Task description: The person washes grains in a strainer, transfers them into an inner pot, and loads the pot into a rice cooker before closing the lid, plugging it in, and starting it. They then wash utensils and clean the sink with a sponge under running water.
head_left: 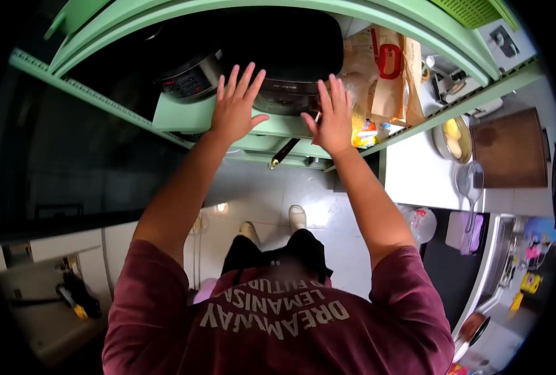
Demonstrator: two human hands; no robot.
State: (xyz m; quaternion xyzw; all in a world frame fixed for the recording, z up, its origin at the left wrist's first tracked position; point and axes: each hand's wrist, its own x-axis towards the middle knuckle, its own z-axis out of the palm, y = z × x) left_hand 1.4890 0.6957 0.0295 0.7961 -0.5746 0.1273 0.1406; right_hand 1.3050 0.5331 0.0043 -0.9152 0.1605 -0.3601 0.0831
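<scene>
Both my arms reach forward to a green metal shelf [184,117]. My left hand [233,109] is open with its fingers spread, between a rice cooker [193,76] with a lit panel and a large black appliance [290,94]. My right hand [333,119] is open too, at the right end of the black appliance and beside a brown paper bag [387,94]. Neither hand holds anything. Whether the fingertips touch the appliance I cannot tell. A dark handle with a gold end [283,154] sticks out below the shelf, between my hands.
To the right, a white counter [415,165] bears a metal bowl [451,140] with pale yellow pieces, and a clear ladle-shaped utensil [470,184] lies at its edge. A brown board [512,150] is beside them. Yellow packets [365,131] sit under the paper bag. Tiled floor [262,194] lies below.
</scene>
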